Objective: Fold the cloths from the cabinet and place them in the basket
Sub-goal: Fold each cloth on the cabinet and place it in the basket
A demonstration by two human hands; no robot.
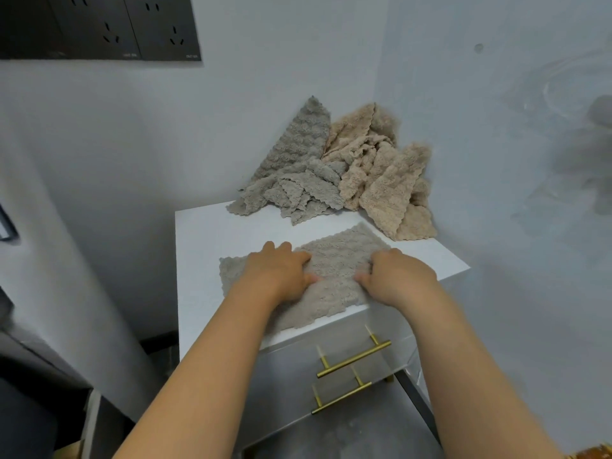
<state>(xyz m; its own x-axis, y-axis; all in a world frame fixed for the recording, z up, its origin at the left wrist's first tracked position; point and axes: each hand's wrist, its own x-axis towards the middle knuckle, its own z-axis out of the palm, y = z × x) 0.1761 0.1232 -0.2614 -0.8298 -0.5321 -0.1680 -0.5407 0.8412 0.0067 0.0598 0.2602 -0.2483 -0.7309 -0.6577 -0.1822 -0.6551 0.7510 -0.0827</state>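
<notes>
A grey-beige fluffy cloth (pixel 334 260) lies spread flat on the white cabinet top (pixel 198 253). My left hand (pixel 281 271) rests on its left half, and my right hand (pixel 395 276) on its right half. Both hands have curled fingers pressed into the pile near the cloth's middle, thumbs pointing toward each other. Whether the fingers pinch the fabric is hidden. At the back of the cabinet, in the wall corner, a heap holds crumpled grey cloths (pixel 298 173) on the left and beige cloths (pixel 384 173) on the right. No basket is in view.
The cabinet has two drawers with brass bar handles (pixel 354 359) below its front edge. Walls close in behind and to the right. A dark socket panel (pixel 99 26) sits high on the left wall. Dark furniture stands at the lower left.
</notes>
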